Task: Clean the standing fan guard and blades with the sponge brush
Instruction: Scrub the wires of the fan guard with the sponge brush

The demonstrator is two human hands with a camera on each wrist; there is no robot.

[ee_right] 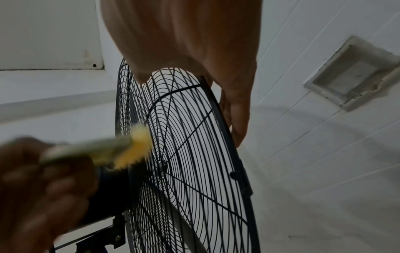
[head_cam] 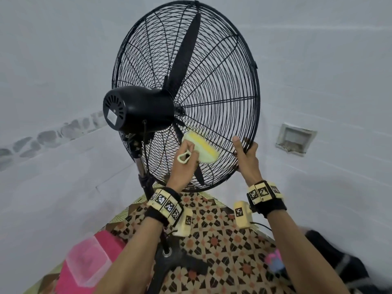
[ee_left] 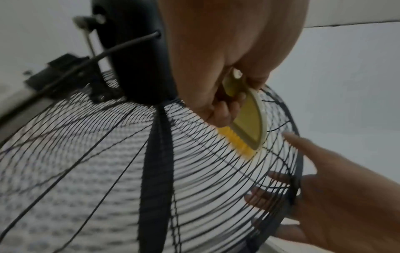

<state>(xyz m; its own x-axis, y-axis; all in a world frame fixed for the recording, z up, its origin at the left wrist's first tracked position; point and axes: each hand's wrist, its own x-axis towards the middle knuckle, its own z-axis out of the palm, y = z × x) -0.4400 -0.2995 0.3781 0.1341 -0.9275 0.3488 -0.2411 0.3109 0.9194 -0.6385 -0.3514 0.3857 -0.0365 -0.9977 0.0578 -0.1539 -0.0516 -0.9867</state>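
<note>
A black standing fan with a round wire guard and dark blades rises in front of me, its motor housing towards me. My left hand grips the pale green handle of a sponge brush; its yellow bristles press on the rear guard wires below the motor. My right hand grips the guard rim at the lower right, fingers curled behind the wires and thumb up. In the right wrist view the brush is blurred.
The fan pole and base stand on a patterned mat. A pink box with a clear lid lies lower left. A dark object sits lower right. White tiled walls surround, with a recessed wall niche.
</note>
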